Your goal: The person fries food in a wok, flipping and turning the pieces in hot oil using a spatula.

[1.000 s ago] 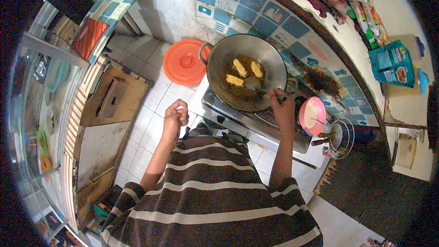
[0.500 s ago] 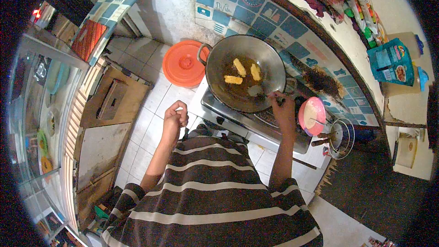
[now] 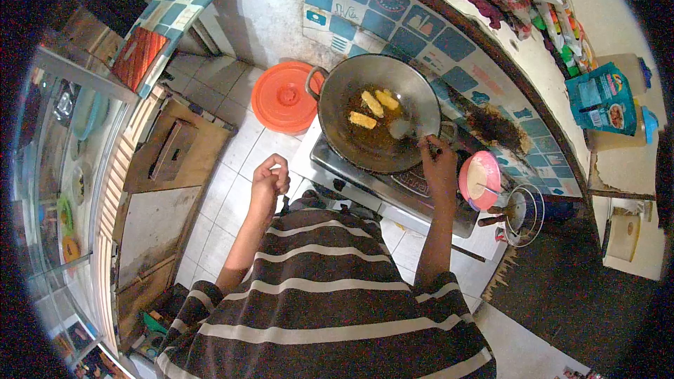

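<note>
A large metal wok (image 3: 337, 142) sits on the stove (image 3: 351, 175), with oil and several golden fried pieces (image 3: 362, 121) inside. My right hand (image 3: 439, 158) is closed at the wok's right rim, near its side handle. It pinches what looks like a thin-handled spatula (image 3: 401, 128), whose pale head lies in the oil; its handle is hard to see. My left hand (image 3: 269, 176) hangs in the air left of the stove, its fingers curled, with nothing visible in them. A pink bowl (image 3: 480, 179) of pale batter, with a utensil in it, stands right of my right hand.
Wire strainers (image 3: 525, 215) lie right of the bowl. An orange lidded bucket (image 3: 284, 98) stands on the floor left of the wok. A wooden cabinet (image 3: 168, 147) and glass case (image 3: 77, 189) line the left. A teal packet (image 3: 602, 100) is on the right ledge.
The pale head in the oil has shifted toward the far right, and the right-hand fried piece has moved back and left, closer to another. My left hand stays where it was.
</note>
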Action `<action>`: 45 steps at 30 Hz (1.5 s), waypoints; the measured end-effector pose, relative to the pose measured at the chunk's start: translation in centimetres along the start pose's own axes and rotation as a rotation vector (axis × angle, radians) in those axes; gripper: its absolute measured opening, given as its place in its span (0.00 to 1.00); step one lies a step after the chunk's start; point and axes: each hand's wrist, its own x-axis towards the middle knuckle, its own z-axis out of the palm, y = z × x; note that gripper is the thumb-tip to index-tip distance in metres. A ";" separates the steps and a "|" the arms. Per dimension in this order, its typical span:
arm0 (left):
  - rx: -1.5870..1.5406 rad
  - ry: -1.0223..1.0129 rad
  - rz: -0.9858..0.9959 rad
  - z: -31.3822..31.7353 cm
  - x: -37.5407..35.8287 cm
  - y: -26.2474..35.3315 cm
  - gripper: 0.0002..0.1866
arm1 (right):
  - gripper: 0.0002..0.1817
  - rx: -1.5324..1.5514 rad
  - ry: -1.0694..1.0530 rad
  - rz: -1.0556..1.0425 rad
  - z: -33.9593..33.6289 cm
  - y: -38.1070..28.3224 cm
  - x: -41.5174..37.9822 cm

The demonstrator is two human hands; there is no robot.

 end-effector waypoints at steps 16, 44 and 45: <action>-0.009 0.013 -0.003 -0.1 -0.2 0.4 0.13 | 0.17 0.007 0.069 0.003 0.2 -1.4 -0.2; 0.011 0.009 -0.012 1.2 0.7 -1.3 0.12 | 0.15 0.137 -0.101 0.053 -1.5 -0.9 -1.6; 0.030 0.016 -0.019 2.0 0.5 -1.4 0.09 | 0.15 0.195 -0.146 0.074 -2.0 -1.2 -1.4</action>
